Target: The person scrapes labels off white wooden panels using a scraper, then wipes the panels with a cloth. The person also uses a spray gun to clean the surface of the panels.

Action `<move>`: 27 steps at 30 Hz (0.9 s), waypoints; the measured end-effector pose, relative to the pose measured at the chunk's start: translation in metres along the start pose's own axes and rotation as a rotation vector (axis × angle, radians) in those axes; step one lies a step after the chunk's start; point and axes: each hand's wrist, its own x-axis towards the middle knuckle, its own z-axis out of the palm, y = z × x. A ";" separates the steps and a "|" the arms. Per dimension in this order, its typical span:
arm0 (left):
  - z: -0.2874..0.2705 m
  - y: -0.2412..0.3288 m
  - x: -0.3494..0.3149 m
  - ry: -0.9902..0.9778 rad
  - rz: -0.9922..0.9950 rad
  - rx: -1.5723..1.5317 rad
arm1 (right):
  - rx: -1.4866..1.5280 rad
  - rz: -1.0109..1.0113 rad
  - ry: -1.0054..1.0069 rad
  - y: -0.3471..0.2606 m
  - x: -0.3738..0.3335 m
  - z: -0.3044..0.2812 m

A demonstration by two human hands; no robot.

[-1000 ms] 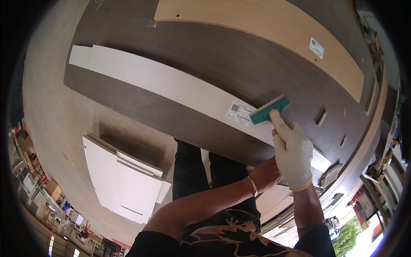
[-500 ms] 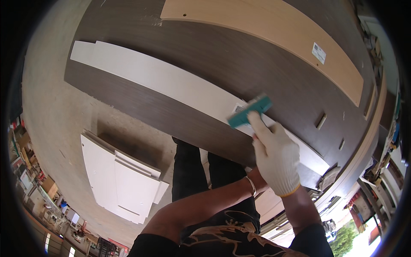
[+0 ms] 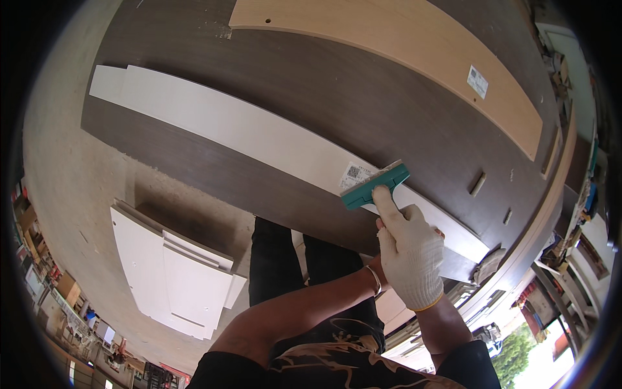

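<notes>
A teal scraper (image 3: 379, 186) with a wide blade is in my right hand (image 3: 413, 256), which wears a white knit glove and has its index finger stretched along the tool's back. The scraper's head lies across a long white board (image 3: 246, 129), its blade edge beside a printed paper label (image 3: 355, 174). My bare left hand (image 3: 381, 272), with a bangle at the wrist, reaches in under the right one. The gloved hand hides most of it, so its fingers cannot be made out. The white board rests on a dark brown tabletop (image 3: 272, 65).
A long wood-coloured board (image 3: 389, 45) with a label lies on the tabletop's far side. Two small strips (image 3: 478, 184) and a crumpled cloth (image 3: 489, 266) lie at the right. Stacked white panels (image 3: 172, 272) stand low at the left, above the concrete floor (image 3: 61, 175).
My gloved hand and the scraper have shifted slightly toward me along the white board, baring more of the label. The whole view has also drifted a little. The scraper stays in my grip.
</notes>
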 end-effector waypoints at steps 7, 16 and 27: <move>0.001 -0.001 -0.001 0.000 0.015 0.153 | 0.016 -0.069 0.059 -0.014 0.018 0.008; 0.032 -0.014 -0.007 0.116 0.064 0.824 | -0.001 -0.090 -0.086 -0.035 0.041 -0.013; -0.038 -0.002 -0.001 0.156 -0.060 0.174 | -0.027 -0.327 -0.024 -0.046 0.053 -0.014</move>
